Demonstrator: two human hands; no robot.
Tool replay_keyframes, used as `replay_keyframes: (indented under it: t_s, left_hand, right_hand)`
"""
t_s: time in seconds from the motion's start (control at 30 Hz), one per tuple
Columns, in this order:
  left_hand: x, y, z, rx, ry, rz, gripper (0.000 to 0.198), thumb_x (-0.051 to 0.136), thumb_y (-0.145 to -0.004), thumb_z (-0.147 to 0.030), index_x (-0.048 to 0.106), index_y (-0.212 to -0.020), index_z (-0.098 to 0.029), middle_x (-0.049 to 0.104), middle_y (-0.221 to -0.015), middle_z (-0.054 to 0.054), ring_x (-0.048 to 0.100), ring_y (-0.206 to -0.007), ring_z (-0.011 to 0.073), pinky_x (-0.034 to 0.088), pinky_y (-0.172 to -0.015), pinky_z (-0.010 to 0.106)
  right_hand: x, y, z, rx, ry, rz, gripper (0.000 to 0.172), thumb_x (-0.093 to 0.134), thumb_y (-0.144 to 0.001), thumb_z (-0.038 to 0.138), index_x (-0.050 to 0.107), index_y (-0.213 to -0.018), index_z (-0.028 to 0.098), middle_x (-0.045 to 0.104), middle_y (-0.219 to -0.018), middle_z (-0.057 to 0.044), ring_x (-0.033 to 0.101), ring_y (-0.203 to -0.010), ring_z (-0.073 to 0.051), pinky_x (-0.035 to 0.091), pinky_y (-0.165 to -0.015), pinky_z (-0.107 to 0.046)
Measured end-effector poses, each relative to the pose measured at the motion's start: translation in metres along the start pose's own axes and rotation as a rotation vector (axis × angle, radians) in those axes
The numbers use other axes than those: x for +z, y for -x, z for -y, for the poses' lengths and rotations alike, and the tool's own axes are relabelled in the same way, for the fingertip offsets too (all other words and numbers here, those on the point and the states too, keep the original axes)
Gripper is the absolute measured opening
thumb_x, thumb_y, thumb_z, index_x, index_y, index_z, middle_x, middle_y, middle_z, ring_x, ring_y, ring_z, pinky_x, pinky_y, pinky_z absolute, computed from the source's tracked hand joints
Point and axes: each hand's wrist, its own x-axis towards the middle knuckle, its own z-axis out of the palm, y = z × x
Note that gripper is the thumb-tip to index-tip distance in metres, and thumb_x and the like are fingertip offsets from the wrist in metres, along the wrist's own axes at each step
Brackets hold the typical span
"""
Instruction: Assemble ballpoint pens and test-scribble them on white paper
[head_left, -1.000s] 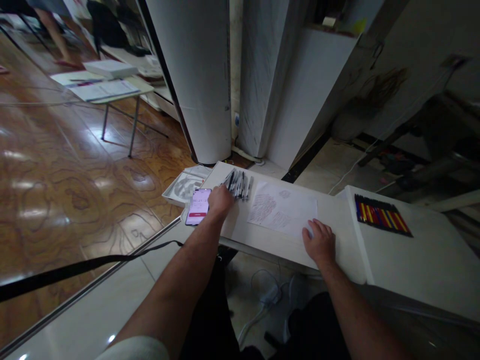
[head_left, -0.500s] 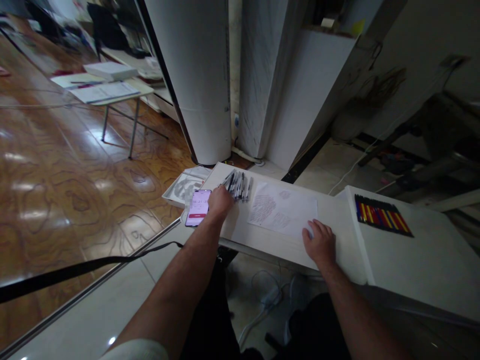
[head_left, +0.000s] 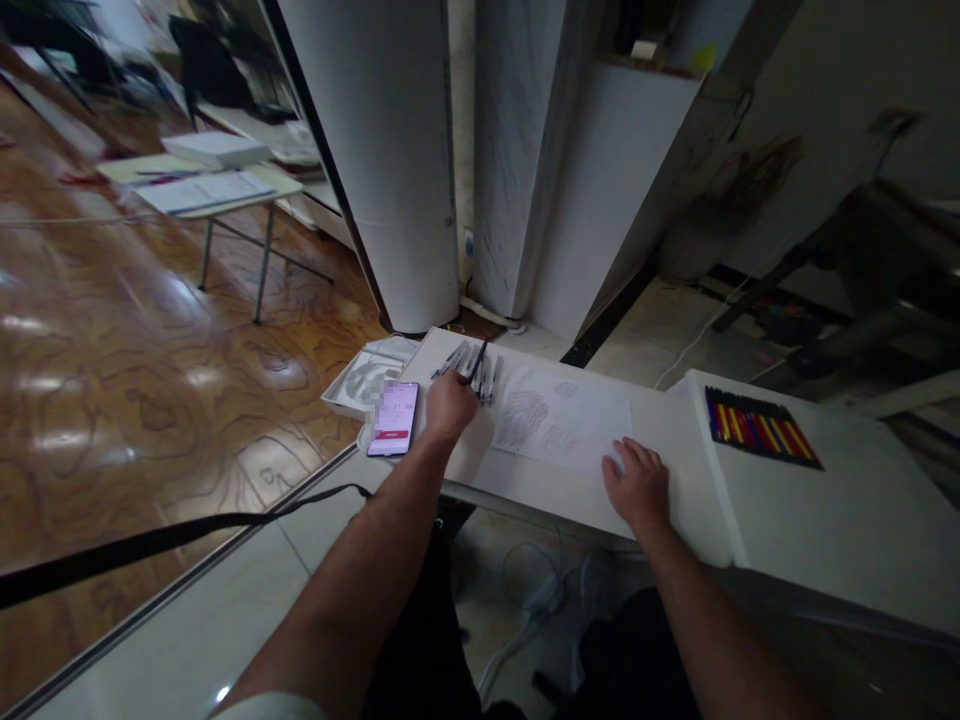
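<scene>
My left hand (head_left: 451, 408) is closed on a dark pen (head_left: 478, 360), which slants up from the fingers over the other pens. Several clear-barrelled pens (head_left: 492, 378) lie side by side at the far left of the white table (head_left: 547, 484), partly hidden behind this hand. A sheet of paper (head_left: 592, 412) with reddish scribbles lies to their right. My right hand (head_left: 639, 482) rests palm down at the sheet's lower right corner, fingers stretched and holding nothing. Left of my left hand lies a lit phone (head_left: 394, 420).
On the right-hand tabletop sits a dark-edged set of red, yellow and blue pens (head_left: 761, 428). An open white box (head_left: 352, 383) is by the phone. A round white column (head_left: 382, 170) stands behind the table. A small folding table (head_left: 281, 182) is at far left.
My left hand has shifted slightly right and now has a dark pen up at a slant among the others. My right hand stays in place on the paper's corner.
</scene>
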Motion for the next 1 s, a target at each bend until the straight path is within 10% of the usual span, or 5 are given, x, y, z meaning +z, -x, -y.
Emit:
replay_keyframes:
  t_s: [0.33, 0.5, 1.0]
  left_hand:
    - [0.021, 0.062, -0.051, 0.138, 0.208, 0.359, 0.017, 0.06, -0.073, -0.018, 0.069, -0.087, -0.016, 0.072, -0.086, 0.008, 0.064, -0.081, 0.019, 0.046, -0.071, 0.026]
    - [0.025, 0.076, -0.065, 0.26, 0.177, 0.544, 0.018, 0.061, -0.07, -0.018, 0.069, -0.086, -0.016, 0.071, -0.082, 0.006, 0.062, -0.075, 0.0185, 0.044, -0.066, 0.026]
    - [0.036, 0.093, -0.043, 0.288, 0.416, 0.572, 0.027, 0.067, -0.071, -0.036, 0.07, -0.089, -0.016, 0.066, -0.079, 0.001, 0.056, -0.069, 0.0126, 0.04, -0.061, 0.023]
  right_hand:
    - [-0.013, -0.029, 0.006, 0.2, -0.316, -0.163, 0.028, 0.061, -0.078, 0.035, 0.072, -0.096, 0.016, 0.068, -0.111, -0.014, 0.059, -0.104, -0.029, 0.044, -0.093, -0.046]
    - [-0.019, -0.074, 0.039, 0.682, -1.108, 0.053, 0.04, 0.065, -0.075, 0.052, 0.07, -0.09, 0.015, 0.07, -0.078, -0.007, 0.062, -0.062, -0.018, 0.05, -0.054, -0.03]
    - [-0.017, -0.085, 0.072, 0.891, -1.512, 0.186, 0.047, 0.092, -0.044, 0.039, 0.066, -0.074, 0.015, 0.064, -0.063, 0.0, 0.06, -0.052, -0.011, 0.053, -0.044, -0.019]
